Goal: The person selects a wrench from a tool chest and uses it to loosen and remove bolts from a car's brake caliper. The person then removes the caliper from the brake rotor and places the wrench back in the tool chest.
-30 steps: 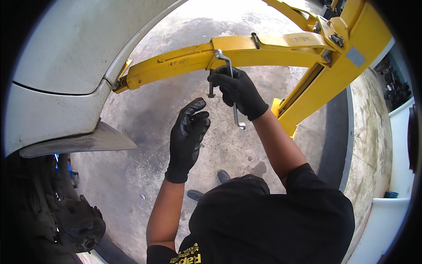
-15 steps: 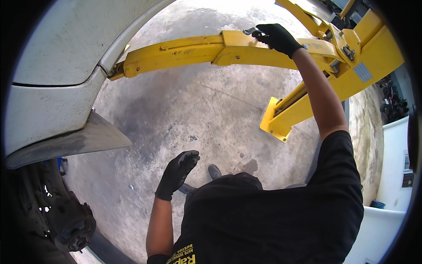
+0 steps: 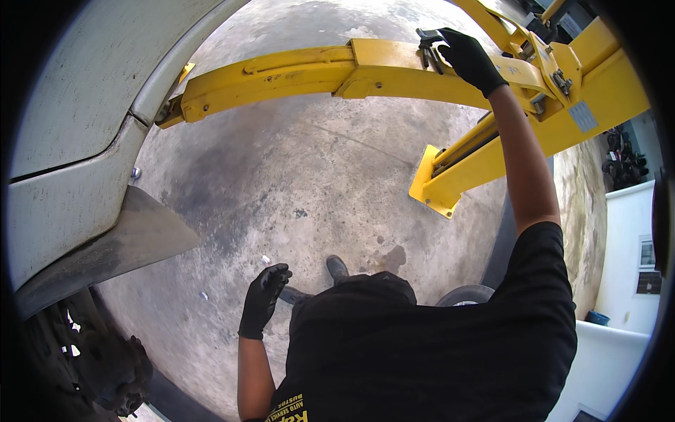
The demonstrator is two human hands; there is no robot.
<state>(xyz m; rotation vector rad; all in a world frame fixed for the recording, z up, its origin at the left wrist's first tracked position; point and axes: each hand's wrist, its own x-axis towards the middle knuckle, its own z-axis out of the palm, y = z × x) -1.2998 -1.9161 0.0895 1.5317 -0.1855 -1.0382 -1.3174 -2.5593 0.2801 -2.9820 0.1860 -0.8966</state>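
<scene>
My right hand (image 3: 470, 62), in a black glove, is at the yellow lift arm (image 3: 295, 74) across the top. Its fingers are closed round a shiny metal tool (image 3: 429, 35), whose exact kind I cannot make out. Just below that tool, a dark two-legged tool like pliers (image 3: 430, 56) shows against the arm's top face. Whether it lies there or hangs from my fingers is unclear. My left hand (image 3: 261, 301), also black-gloved, hovers low in front of my body. Its fingers are loosely bent, and I see nothing in them.
A pale vehicle body (image 3: 77, 105) with a dark flap (image 3: 119, 243) fills the left side. Beneath it is an exposed wheel hub (image 3: 116, 369). A yellow lift post (image 3: 534, 133) with a floor plate stands at right. A tyre (image 3: 464, 295) lies near my right side.
My right hand has shifted right and slightly up along the lift arm with the metal tool. The dark pliers-like tool now shows below it. My left hand has moved a little left and down.
</scene>
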